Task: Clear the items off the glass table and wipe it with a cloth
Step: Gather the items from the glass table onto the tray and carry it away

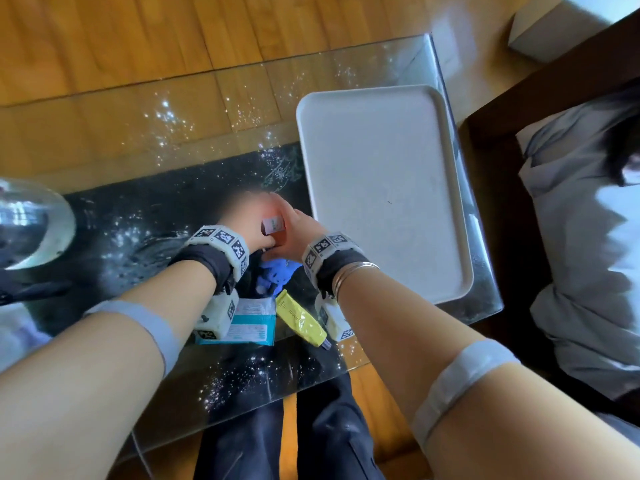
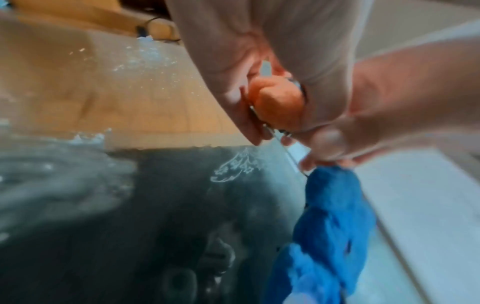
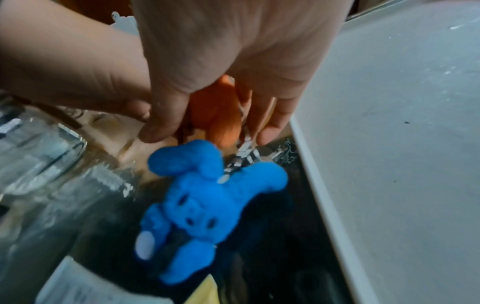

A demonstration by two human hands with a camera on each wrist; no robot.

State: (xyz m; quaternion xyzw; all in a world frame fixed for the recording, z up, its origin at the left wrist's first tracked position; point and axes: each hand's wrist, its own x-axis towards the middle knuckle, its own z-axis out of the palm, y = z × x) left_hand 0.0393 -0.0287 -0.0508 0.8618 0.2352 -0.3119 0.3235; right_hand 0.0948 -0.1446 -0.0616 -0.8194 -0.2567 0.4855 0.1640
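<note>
Over the glass table (image 1: 214, 109) my two hands meet on an orange plush toy (image 1: 277, 237) with a pale tag. My left hand (image 1: 256, 220) grips it from the left and my right hand (image 1: 298, 233) from the right. In the wrist views the orange plush toy (image 2: 278, 105) (image 3: 215, 115) sits between curled fingers of both hands. A blue plush bunny (image 3: 207, 205) (image 1: 275, 277) hangs under it on a short metal chain (image 3: 239, 160). The empty white tray (image 1: 381, 188) lies just to the right. A teal packet (image 1: 252, 323) and a yellow tube (image 1: 301, 320) lie near the table's front edge.
A clear glass jar (image 1: 31, 223) stands at the table's left end. A dark wooden seat with grey fabric (image 1: 571, 237) is close on the right. The glass is speckled with white crumbs. My legs show under the table's near edge.
</note>
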